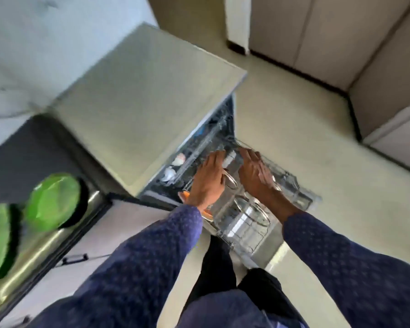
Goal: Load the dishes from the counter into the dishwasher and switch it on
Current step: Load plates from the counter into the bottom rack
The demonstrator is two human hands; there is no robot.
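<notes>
Both hands, the left hand [208,178] and right hand [255,172], are being held with fingers straight and empty over the pulled-out dishwasher rack [291,185], where the glass dishes [251,214] are lying directly beneath and just near of them, equally reachable.

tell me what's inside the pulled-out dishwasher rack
In the rack: clear glasses, one with a metal rim, and something orange at its left edge. The left hand and right hand cover part of it; blur hides the rest.
</notes>
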